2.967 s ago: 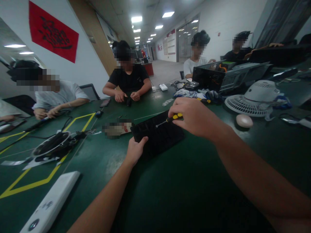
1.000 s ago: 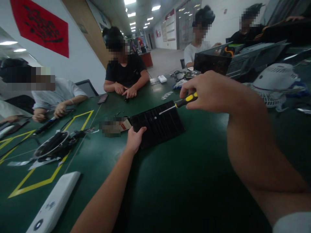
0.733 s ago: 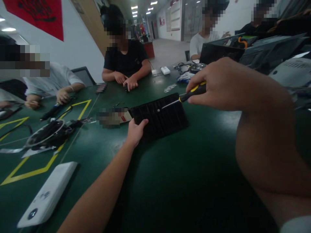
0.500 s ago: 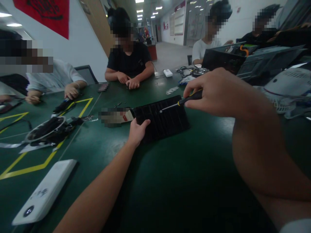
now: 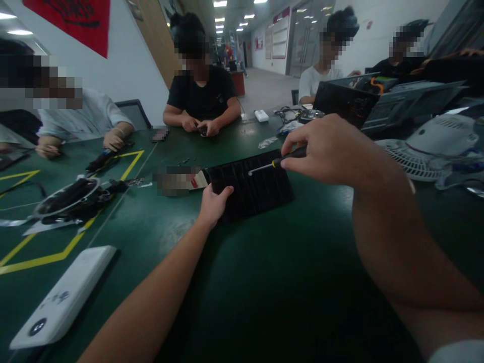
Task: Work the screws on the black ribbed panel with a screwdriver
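Observation:
My left hand [image 5: 215,206] is closed on the left edge of a flat black ribbed panel [image 5: 264,186], its thumb lying on top. My right hand [image 5: 321,151] grips a screwdriver [image 5: 279,163] with a black and yellow handle. The thin metal shaft slants down to the left over the panel. At its tip sits a small, round, silvery bit, perhaps a screw; whether it touches the panel I cannot tell. A small box with a red mark [image 5: 196,180], partly blurred out, lies against the panel's left corner.
A white power bank-like block [image 5: 64,297] lies at the near left. Beyond it are black parts with a ring [image 5: 68,199] and yellow tape [image 5: 71,247]. A white fan-like housing [image 5: 434,141] and dark computer cases [image 5: 348,103] stand right. Several people sit around the green table [image 5: 287,262].
My right hand and the screwdriver handle have shifted slightly left and down, while the tip stays at the same spot on the panel. The left hand keeps its hold.

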### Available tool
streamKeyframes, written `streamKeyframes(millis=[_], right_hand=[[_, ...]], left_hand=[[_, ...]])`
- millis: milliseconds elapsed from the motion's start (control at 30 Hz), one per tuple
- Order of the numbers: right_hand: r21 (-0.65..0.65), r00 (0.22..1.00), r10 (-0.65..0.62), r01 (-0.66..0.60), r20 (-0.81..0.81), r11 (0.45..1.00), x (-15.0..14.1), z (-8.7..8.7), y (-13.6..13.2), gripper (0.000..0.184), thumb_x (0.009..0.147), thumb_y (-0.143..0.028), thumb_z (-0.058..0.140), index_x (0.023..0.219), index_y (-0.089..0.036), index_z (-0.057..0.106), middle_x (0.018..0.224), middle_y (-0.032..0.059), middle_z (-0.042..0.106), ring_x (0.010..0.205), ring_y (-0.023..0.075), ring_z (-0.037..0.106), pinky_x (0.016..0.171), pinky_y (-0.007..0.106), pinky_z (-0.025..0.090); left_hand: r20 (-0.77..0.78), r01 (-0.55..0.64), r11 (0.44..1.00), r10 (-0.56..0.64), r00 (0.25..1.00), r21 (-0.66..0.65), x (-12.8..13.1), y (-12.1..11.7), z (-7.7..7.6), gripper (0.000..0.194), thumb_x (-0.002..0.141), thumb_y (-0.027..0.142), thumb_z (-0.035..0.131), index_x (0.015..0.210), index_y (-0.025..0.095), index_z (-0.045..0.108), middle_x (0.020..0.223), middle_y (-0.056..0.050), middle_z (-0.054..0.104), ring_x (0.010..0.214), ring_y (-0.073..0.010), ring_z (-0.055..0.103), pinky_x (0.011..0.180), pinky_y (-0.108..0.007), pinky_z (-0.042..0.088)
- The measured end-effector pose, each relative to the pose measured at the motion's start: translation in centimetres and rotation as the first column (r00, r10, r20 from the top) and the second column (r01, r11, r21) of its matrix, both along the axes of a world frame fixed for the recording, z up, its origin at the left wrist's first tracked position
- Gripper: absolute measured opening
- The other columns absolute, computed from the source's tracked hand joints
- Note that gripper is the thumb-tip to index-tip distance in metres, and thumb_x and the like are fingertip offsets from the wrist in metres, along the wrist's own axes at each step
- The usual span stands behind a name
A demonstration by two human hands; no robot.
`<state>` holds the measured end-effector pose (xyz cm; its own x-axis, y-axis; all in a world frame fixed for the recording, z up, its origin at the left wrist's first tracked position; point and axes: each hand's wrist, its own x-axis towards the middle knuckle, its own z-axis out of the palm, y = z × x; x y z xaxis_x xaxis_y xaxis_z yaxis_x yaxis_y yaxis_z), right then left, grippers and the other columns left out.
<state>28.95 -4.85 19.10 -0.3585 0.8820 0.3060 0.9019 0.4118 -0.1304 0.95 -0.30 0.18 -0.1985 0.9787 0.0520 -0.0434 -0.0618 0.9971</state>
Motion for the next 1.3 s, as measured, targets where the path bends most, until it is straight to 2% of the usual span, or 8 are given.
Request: streamKeyframes(millis=[333, 633, 800, 1000, 1133, 1300], right_hand=[[-0.039, 0.997, -0.074, 0.075, 0.023, 0.996, -0.6, -0.3, 0.0, 0.018, 0.092, -0.037, 0.075, 0.098, -0.027, 0.089, 0.095, 0.0102, 0.083, 0.093, 0.0324, 0.075, 0.081, 0.042, 0.051], [-0.066, 0.997, -0.02, 0.025, 0.075, 0.998, -0.1, -0.9, 1.1, 0.026, 0.095, -0.038, 0.069, 0.102, -0.022, 0.089, 0.095, 0.0119, 0.084, 0.091, 0.0293, 0.074, 0.076, 0.038, 0.049], [-0.067, 0.996, -0.012, 0.018, 0.091, 0.998, 0.1, -1.1, 1.1, 0.028, 0.098, -0.039, 0.067, 0.1, -0.021, 0.089, 0.095, 0.0129, 0.084, 0.088, 0.0299, 0.075, 0.075, 0.039, 0.05], [-0.061, 0.991, -0.025, 0.034, 0.135, 0.998, -0.1, -1.6, 1.3, 0.033, 0.103, -0.037, 0.06, 0.098, -0.019, 0.087, 0.085, 0.0123, 0.082, 0.082, 0.028, 0.074, 0.075, 0.039, 0.051], [-0.04, 0.993, -0.008, 0.013, 0.114, 0.999, -0.1, -1.5, 1.1, 0.032, 0.103, -0.035, 0.06, 0.097, -0.018, 0.087, 0.086, 0.0126, 0.082, 0.08, 0.0274, 0.073, 0.076, 0.039, 0.051], [-0.008, 1.0, 0.01, -0.01, 0.011, 1.0, 0.0, -1.1, 0.7, 0.026, 0.098, -0.029, 0.063, 0.106, -0.021, 0.087, 0.093, 0.0101, 0.083, 0.088, 0.0278, 0.074, 0.082, 0.04, 0.05]], left_hand=[[-0.03, -0.021, 1.0, 0.02, 0.999, -0.011, 0.1, -0.1, 0.3, 0.039, 0.07, 0.031, 0.092, 0.103, 0.019, 0.074, 0.107, -0.012, 0.084, 0.105, -0.0349, 0.082, 0.105, -0.056, 0.065], [-0.065, -0.026, 1.0, 0.025, 0.998, -0.01, 0.0, -0.1, 0.2, 0.042, 0.069, 0.034, 0.092, 0.103, 0.018, 0.074, 0.105, -0.011, 0.084, 0.103, -0.0337, 0.082, 0.105, -0.055, 0.065], [-0.066, -0.024, 1.0, 0.024, 0.998, -0.012, -0.1, 0.0, 0.2, 0.043, 0.068, 0.036, 0.092, 0.103, 0.019, 0.074, 0.104, -0.011, 0.084, 0.102, -0.0345, 0.081, 0.105, -0.056, 0.064], [-0.043, -0.021, 1.0, 0.02, 0.999, -0.014, -0.1, -0.1, 0.1, 0.043, 0.068, 0.034, 0.092, 0.104, 0.019, 0.074, 0.105, -0.011, 0.083, 0.104, -0.0353, 0.081, 0.105, -0.055, 0.064], [-0.053, -0.022, 1.0, 0.021, 0.998, -0.016, -0.2, 0.0, 0.0, 0.044, 0.067, 0.035, 0.093, 0.104, 0.019, 0.074, 0.106, -0.011, 0.084, 0.105, -0.0351, 0.081, 0.106, -0.056, 0.063], [-0.055, -0.012, 1.0, 0.012, 0.998, -0.013, -0.3, 0.2, -0.2, 0.044, 0.068, 0.036, 0.092, 0.104, 0.019, 0.074, 0.108, -0.011, 0.084, 0.105, -0.0351, 0.081, 0.107, -0.057, 0.063]])
